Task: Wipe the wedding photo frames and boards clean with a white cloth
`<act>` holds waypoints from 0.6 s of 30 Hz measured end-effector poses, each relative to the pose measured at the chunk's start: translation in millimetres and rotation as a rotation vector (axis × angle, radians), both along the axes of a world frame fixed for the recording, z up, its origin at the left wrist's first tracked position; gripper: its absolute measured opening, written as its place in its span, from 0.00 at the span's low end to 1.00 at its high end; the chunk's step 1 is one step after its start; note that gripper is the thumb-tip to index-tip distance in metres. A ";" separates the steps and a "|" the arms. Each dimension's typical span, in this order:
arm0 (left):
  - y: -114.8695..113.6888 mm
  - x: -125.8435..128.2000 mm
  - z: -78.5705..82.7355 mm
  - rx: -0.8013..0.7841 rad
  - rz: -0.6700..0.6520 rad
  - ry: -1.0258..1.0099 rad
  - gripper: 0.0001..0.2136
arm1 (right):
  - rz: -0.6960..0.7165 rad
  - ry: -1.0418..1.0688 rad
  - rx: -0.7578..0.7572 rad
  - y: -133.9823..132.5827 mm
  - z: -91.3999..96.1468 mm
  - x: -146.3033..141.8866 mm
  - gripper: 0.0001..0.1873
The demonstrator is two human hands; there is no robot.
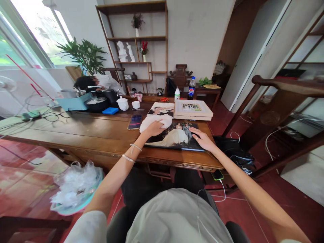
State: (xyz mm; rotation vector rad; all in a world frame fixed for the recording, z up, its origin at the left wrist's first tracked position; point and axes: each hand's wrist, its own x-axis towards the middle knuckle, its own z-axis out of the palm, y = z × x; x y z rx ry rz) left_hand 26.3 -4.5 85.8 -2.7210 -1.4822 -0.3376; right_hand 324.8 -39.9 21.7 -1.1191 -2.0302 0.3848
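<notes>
Wedding print (177,137) is being held flat near the front edge of a wooden table (88,133). A white cloth (158,119) is being pressed onto its eleven o'clock corner by the left hand (153,129), whose fingers (161,126) are curled over the fabric, gripping it. At the print's three o'clock edge the right hand (204,139) is being laid open, fingers spread and released on the glossy surface. A phone (135,122) is lying just beside the cloth at nine o'clock, a framed picture (192,109) at twelve. Beyond, a shelf unit (141,44) and a potted plant (84,54) are being lit by a window.
</notes>
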 end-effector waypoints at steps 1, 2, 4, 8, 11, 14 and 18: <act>-1.6 -5.3 -2.7 0.024 -0.017 0.018 0.15 | -0.001 0.002 0.002 0.1 -0.3 0.1 0.20; -4.9 -9.0 -4.8 0.032 -0.035 0.043 0.15 | -0.001 0.005 0.004 0.1 -0.4 0.3 0.20; -18.9 -12.2 -6.2 0.014 -0.058 0.095 0.14 | 0.003 0.009 0.007 -0.2 -0.2 0.5 0.19; -80.6 -7.9 -0.5 -0.056 -0.096 0.165 0.13 | 0.012 0.012 0.006 -0.4 0.7 1.0 0.19; -135.6 -2.7 4.0 -0.047 -0.099 0.159 0.14 | 0.012 0.011 0.009 0.2 0.7 1.3 0.19; -160.8 -2.9 4.8 -0.056 -0.120 0.134 0.14 | 0.006 0.014 0.002 0.5 0.5 1.4 0.19; -128.3 -12.5 4.3 -0.081 -0.155 0.107 0.13 | 0.006 0.006 -0.002 -0.6 1.3 1.2 0.19</act>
